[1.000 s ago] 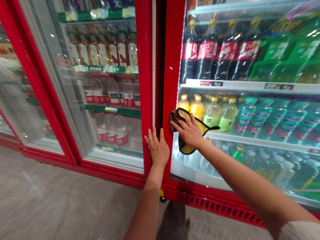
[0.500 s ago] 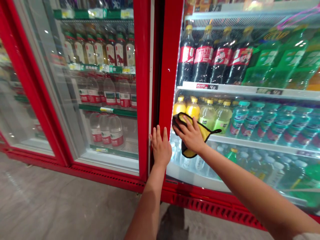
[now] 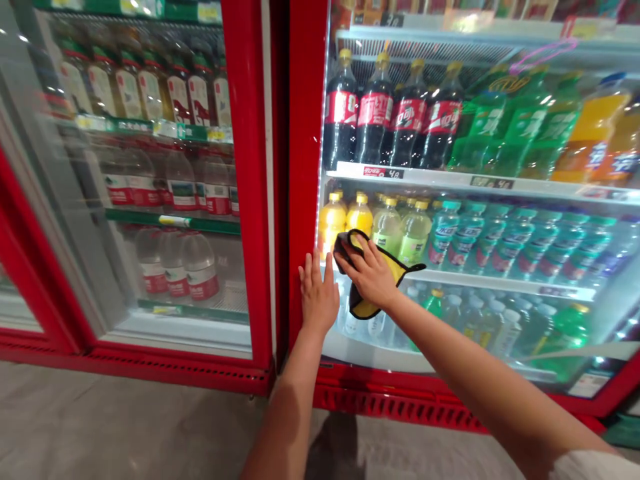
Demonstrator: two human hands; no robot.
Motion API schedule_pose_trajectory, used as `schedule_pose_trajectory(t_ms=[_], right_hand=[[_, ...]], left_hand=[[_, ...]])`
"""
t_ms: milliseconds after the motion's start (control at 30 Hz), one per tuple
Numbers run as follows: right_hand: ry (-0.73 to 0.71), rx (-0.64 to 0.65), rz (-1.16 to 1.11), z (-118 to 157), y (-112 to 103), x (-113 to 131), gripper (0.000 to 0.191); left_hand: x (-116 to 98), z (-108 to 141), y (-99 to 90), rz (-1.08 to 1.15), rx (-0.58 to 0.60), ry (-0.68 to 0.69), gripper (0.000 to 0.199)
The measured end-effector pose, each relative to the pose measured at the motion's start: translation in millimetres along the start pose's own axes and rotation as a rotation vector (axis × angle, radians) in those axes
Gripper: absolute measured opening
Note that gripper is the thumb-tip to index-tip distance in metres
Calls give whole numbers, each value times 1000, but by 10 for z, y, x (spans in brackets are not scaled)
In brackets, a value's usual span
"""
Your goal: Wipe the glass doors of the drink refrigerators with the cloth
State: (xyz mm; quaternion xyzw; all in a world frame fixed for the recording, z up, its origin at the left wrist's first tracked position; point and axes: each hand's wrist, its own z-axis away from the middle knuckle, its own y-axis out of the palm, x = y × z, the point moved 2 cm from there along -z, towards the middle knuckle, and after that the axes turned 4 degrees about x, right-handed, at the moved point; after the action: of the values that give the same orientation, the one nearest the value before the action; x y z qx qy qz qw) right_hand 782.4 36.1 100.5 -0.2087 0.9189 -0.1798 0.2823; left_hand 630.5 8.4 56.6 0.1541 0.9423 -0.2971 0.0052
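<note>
My right hand (image 3: 371,275) presses a yellow cloth with dark trim (image 3: 393,265) flat against the glass door (image 3: 480,280) of the red-framed drinks fridge. The cloth is bunched under the fingers, its dark side folded over at the left and a pointed corner sticking out to the right. My left hand (image 3: 320,293) rests with fingers spread at the red door frame (image 3: 305,167) and the edge of the glass, just left of the cloth. It holds nothing. Behind the cloth stand yellow-capped bottles (image 3: 359,215), partly hidden by it.
A second red-framed fridge (image 3: 245,200) stands to the left, with labelled bottles (image 3: 200,267) on green-edged shelves. Cola bottles (image 3: 375,113) and green soda bottles (image 3: 520,127) fill an upper shelf on the right. Grey floor (image 3: 150,427) lies below the fridges' vented bases.
The view has swung right, so the fridges sit further left. My left hand has moved right along the door frame toward the glass. The right hand with the cloth has slid slightly right.
</note>
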Motion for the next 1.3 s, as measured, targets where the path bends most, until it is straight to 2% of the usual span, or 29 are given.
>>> schedule_pose_trajectory(t_ms=[100,200,267,367,433,533,600,667,767,833,900,1000,1100,1167,1233,1300], right_hand=[[-45,44,2,-124,-94,-185,51],[122,2,57,-106,-288,-549,56],[262,-53,103,115,-366,-704,60],[371,-84,144,579,-333,-693,60],[329,-45,128,750,-266,-604,58],[216,25,86,644,-264,-599,58],[195,36,79,467,-350,-743,60],[245,11,89,383,-451,-938,64],[423,-73,126,575,-503,-1102,70],[519,-110,152,813,-456,-1060,72],[505,-94,165,966,-394,-952,69],[346,-17,170,869,-413,-893,64],[267,22,181,598,-604,-1128,64],[299,16,182,562,-739,-1375,67],[397,-25,181,744,-811,-1583,72],[522,-97,183,1091,-802,-1675,75]], left_hand=[[-146,-50,57,28,-11,-13,77],[-270,-88,126,60,-11,-10,79],[-325,-96,169,71,-8,-4,77],[-388,-91,217,71,-4,12,76],[-442,-89,241,75,4,29,77],[-547,-97,276,91,-1,29,78],[-624,-108,305,108,-10,19,80],[-694,-119,339,125,-12,10,82],[-774,-135,397,151,-11,-7,87],[-821,-146,431,174,-15,-24,94],[-882,-154,458,192,-21,-41,97],[-1017,-149,486,188,-12,-25,94],[-1166,-126,517,164,33,54,88],[-1234,-109,538,146,67,101,86],[-1271,-96,552,128,85,122,86],[-1291,-85,559,111,90,131,86]])
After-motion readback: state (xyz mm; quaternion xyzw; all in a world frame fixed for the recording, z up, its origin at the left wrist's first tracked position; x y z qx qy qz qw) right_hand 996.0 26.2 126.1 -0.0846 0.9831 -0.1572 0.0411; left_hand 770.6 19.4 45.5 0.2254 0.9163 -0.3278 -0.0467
